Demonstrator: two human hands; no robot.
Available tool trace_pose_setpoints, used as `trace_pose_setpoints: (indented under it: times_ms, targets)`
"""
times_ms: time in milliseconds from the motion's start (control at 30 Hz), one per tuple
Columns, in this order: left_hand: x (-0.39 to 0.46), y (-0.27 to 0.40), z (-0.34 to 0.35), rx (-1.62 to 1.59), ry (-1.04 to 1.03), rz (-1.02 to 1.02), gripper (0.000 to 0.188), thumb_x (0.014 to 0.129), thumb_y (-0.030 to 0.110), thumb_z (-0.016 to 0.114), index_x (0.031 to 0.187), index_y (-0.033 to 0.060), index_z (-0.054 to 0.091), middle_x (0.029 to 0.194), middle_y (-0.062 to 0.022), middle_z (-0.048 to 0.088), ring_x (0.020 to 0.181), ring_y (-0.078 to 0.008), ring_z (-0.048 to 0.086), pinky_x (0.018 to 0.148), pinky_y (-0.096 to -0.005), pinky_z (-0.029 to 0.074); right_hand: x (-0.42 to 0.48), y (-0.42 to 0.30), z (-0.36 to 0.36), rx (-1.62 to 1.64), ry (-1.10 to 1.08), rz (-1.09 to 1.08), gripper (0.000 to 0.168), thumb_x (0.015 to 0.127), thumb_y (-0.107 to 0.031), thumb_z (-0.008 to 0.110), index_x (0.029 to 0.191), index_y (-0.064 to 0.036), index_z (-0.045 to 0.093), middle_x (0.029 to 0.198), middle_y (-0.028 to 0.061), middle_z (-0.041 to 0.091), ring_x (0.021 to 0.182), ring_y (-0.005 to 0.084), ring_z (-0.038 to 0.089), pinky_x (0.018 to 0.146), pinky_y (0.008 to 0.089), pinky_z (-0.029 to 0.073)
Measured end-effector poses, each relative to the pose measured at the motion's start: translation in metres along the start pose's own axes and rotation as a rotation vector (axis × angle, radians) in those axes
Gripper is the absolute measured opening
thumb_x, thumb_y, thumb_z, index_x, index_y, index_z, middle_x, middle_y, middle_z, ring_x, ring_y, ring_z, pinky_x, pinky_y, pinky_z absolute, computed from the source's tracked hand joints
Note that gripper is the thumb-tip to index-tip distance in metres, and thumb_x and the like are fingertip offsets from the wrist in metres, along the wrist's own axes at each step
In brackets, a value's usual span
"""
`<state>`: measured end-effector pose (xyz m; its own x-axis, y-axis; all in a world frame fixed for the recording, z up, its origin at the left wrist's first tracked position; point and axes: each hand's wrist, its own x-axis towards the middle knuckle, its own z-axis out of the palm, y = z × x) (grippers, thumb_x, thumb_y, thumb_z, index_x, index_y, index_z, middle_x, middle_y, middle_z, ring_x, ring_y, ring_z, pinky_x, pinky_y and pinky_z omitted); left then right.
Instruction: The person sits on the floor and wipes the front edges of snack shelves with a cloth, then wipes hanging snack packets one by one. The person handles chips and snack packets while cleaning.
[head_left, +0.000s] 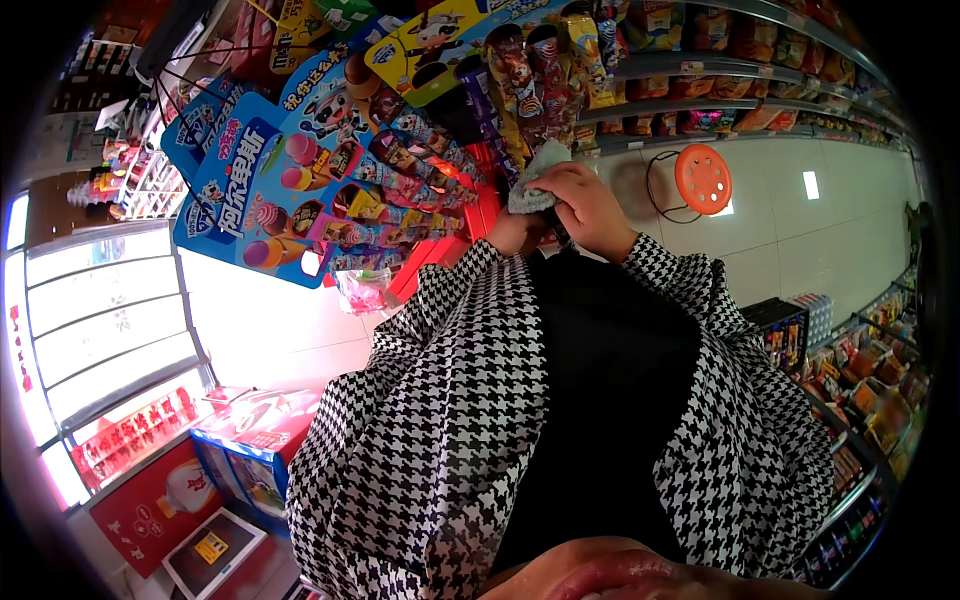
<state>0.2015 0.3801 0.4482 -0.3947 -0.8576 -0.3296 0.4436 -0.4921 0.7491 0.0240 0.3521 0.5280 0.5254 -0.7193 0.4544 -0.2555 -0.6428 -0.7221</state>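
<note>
In the head view a pale grey-green cloth (538, 180) is bunched between my two hands at the upper middle. My right hand (589, 206) lies over it, fingers curled onto the fabric. Below and to the left is my left hand (517, 231), partly hidden by the cloth and a sleeve; its fingers cannot be made out. Just beyond the cloth hang wrapped candy packs (551, 71) and a purple-wrapped pack (484, 101). A blue cardboard candy display (247, 180) with rows of small wrapped sweets stands to the left of my hands.
A red rack (450, 244) stands behind the sweets. An orange round stool (703, 180) is on the tiled floor at right. Shelves with snack bags (712, 26) run along the top right; more packaged goods (870, 367) fill the lower right. A red-topped blue cabinet (262, 420) sits lower left.
</note>
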Motion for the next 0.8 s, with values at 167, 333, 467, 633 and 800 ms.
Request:
trace_pose_setpoints:
  times_ms: [167,333,467,633,800]
  targets:
    - [-0.010,0.015,-0.013,-0.057,0.021,-0.184,0.045,0.082,-0.005,0.050,0.126,0.0011,0.048,0.115,-0.0139,0.057,0.104,-0.0269,0.059,0.088,-0.0390,0.051,-0.014,0.014,0.014,-0.012,0.018,0.024,0.036,0.079,-0.002,0.052,0.112,-0.008,0.064,0.108,0.0115,0.065,0.108,0.0340,0.056,0.091,0.0436,0.045]
    - [-0.036,0.040,0.010,-0.081,-0.134,0.209,0.056,0.085,0.001,0.040,0.140,-0.0007,0.034,0.131,-0.0200,0.048,0.124,-0.0306,0.047,0.106,-0.0421,0.037,-0.016,0.010,0.028,0.113,-0.020,0.075,0.035,0.080,-0.004,0.054,0.113,-0.009,0.064,0.108,0.0115,0.065,0.107,0.0324,0.057,0.088,0.0419,0.047]
    - [-0.045,0.045,0.001,-0.377,-0.083,0.186,0.066,0.083,0.002,0.036,0.148,0.0023,0.022,0.143,-0.0188,0.039,0.131,-0.0333,0.040,0.111,-0.0438,0.031,-0.020,0.010,0.038,0.073,-0.043,0.009,0.034,0.078,-0.003,0.056,0.111,-0.009,0.065,0.107,0.0108,0.065,0.106,0.0316,0.057,0.087,0.0415,0.048]
    - [-0.054,0.065,0.007,0.386,0.125,0.407,0.065,0.083,0.016,0.058,0.143,0.0099,0.034,0.138,-0.0165,0.046,0.128,-0.0326,0.043,0.109,-0.0472,0.034,-0.022,0.013,0.053,0.100,-0.139,-0.116,0.033,0.077,-0.004,0.058,0.108,-0.012,0.065,0.105,0.0088,0.065,0.103,0.0308,0.058,0.087,0.0416,0.048]
    - [-0.059,0.073,-0.024,-0.247,0.202,0.335,0.046,0.091,0.008,0.049,0.136,0.0032,0.039,0.136,-0.0127,0.048,0.124,-0.0289,0.047,0.105,-0.0445,0.039,-0.033,0.018,0.079,0.198,-0.244,-0.111,0.033,0.077,-0.001,0.057,0.108,-0.010,0.066,0.105,0.0107,0.065,0.100,0.0315,0.058,0.087,0.0412,0.048]
